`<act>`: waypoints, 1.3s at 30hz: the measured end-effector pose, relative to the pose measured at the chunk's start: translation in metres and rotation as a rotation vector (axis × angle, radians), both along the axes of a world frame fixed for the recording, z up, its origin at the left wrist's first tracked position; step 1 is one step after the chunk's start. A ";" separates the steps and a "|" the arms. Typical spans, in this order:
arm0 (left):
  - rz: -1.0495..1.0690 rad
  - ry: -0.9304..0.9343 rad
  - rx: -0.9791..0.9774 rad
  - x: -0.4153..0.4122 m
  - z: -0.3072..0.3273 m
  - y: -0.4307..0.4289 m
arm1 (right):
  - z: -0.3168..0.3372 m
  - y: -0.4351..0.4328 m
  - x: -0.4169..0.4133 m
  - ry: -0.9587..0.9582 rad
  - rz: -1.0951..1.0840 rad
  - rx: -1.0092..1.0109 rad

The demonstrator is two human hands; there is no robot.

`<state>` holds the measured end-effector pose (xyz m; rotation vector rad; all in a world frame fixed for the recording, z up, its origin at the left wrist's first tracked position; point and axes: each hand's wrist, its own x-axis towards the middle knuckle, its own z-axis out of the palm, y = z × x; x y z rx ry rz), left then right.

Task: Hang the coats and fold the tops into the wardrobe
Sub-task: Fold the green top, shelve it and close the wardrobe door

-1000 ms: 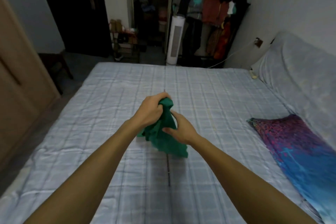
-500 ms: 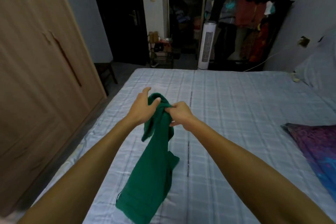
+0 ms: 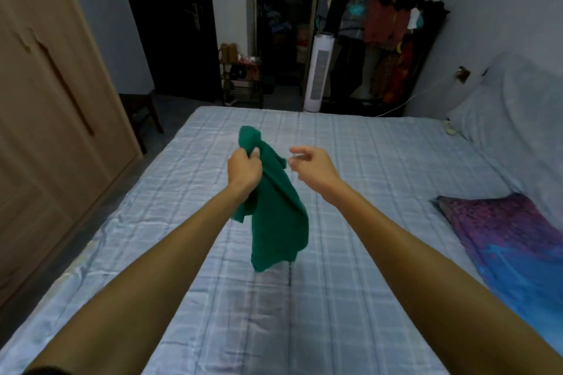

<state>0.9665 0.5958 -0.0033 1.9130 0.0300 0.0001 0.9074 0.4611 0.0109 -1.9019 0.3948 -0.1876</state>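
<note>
A green top hangs bunched above the bed. My left hand grips it near its upper end, and the cloth drapes down to a loose lower edge. My right hand hovers just right of the top with fingers loosely curled and nothing in them. The wooden wardrobe stands shut along the left side of the room.
A purple and blue patterned cloth lies on the bed's right side. A rack of hanging clothes, a white tower fan and a small shelf stand beyond the bed's far end. A dark stool stands by the wardrobe.
My right hand has let go of the green top and moved right. The left hand still holds it, and the cloth has swung up and to the right.
</note>
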 end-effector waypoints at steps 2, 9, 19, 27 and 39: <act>-0.021 0.011 -0.062 0.008 0.017 -0.013 | -0.025 -0.010 -0.019 0.126 0.010 -0.066; -0.219 -0.020 -0.147 0.019 0.046 -0.034 | -0.058 -0.021 -0.029 0.239 0.036 -0.216; -0.460 0.404 0.197 0.059 0.045 0.020 | -0.035 -0.039 -0.004 0.199 -0.116 -0.372; -0.972 -0.303 0.637 0.044 0.017 0.001 | 0.004 -0.004 0.026 0.102 0.171 -0.914; -0.627 -0.379 0.112 0.050 0.008 -0.003 | -0.027 -0.045 0.016 0.101 0.331 -0.228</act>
